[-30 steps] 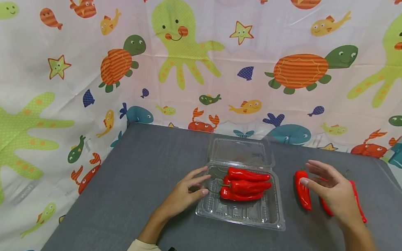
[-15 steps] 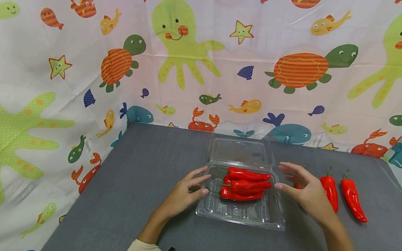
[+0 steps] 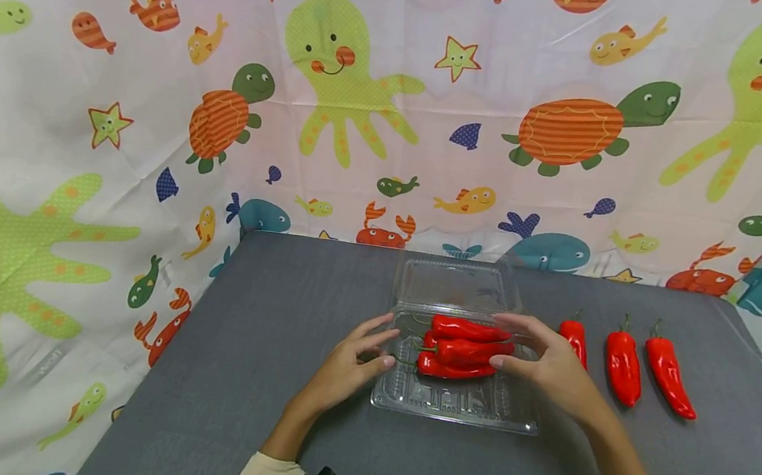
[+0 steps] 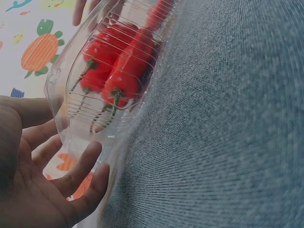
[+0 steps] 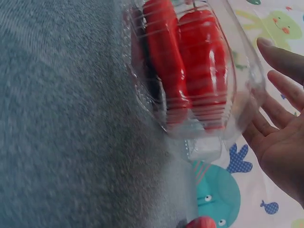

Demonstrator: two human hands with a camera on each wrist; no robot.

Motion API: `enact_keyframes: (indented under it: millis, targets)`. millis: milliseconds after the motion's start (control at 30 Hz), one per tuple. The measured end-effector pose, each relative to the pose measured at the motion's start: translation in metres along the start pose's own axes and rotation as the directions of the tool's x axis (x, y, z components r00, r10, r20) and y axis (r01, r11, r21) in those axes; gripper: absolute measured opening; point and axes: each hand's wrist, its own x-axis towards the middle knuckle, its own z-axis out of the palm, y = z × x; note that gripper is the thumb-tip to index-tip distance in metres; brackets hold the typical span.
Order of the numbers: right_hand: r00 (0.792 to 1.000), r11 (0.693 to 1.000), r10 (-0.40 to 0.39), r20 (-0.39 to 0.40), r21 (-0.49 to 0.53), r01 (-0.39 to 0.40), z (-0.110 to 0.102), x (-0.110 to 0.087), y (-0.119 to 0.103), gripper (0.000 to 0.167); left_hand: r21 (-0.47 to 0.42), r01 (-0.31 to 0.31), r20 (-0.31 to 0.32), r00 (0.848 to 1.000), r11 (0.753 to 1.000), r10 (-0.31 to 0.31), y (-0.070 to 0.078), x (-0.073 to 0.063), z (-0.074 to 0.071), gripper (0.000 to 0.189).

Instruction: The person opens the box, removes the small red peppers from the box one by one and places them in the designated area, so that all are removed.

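Note:
A clear plastic clamshell box lies with its lid raised behind it. Several red peppers are piled inside, stems toward the left. At the box's left edge rests my left hand, fingers spread and loosely bent, holding nothing; the left wrist view shows the hand beside the clear wall. Over the box's right side reaches my right hand, its fingertips close to the pepper tips and nothing gripped. In the right wrist view this hand is spread beside the wall; contact is unclear.
To the right of the box, three more red peppers lie on the grey table: one partly behind my right hand, a middle one and an outer one. A sea-animal curtain hangs behind the table.
My right hand has moved left from above the loose peppers to the box's right side, uncovering those peppers. My left hand has stayed at the box's left edge.

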Motion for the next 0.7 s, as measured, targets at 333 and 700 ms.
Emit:
enact_keyframes:
  millis: [333,700]
  targets:
    - [0.999,0.998,-0.036,0.019,-0.052,0.037,0.012,0.007,0.001,0.062,0.001,-0.012,-0.008,1.0,1.0,0.012,-0.001,0.0,0.0,0.052]
    - [0.998,0.992,-0.06,0.025,-0.105,0.062,0.019,0.013,0.001,0.058,0.004,-0.005,-0.003,1.0,1.0,0.005,-0.001,0.001,0.0,0.053]
